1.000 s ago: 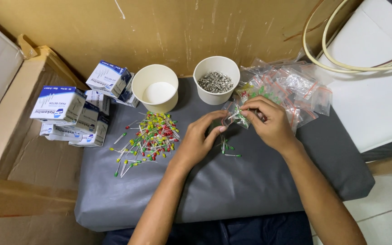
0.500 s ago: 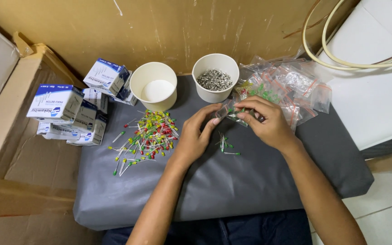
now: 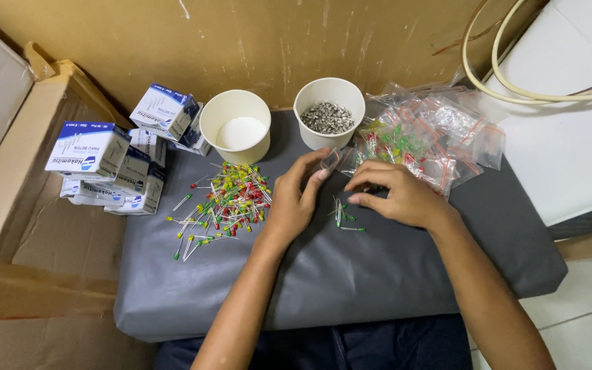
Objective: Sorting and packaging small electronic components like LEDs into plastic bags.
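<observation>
On the grey padded cushion [image 3: 351, 274], at centre, the left hand [image 3: 294, 202] and right hand [image 3: 399, 194] meet with fingers curled, pinching a small clear zip bag [image 3: 330, 159] between them, its mouth apparently held apart for loading. A few green LEDs [image 3: 342, 216] lie directly beneath, within easy reach, the mixed LED pile [image 3: 226, 202] at 9 o'clock. At 12 o'clock stand an empty paper cup [image 3: 236, 127] and a cup of metal parts [image 3: 329, 113]; filled bags [image 3: 426, 137] lie at 2 o'clock.

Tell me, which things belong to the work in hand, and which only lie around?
In use:
left hand
right hand
small clear bag at the fingers
few green lights under the hands
pile of coloured lights
heap of small bags

Lying about:
blue and white boxes
empty cup
cup of metal bits
cable
</observation>
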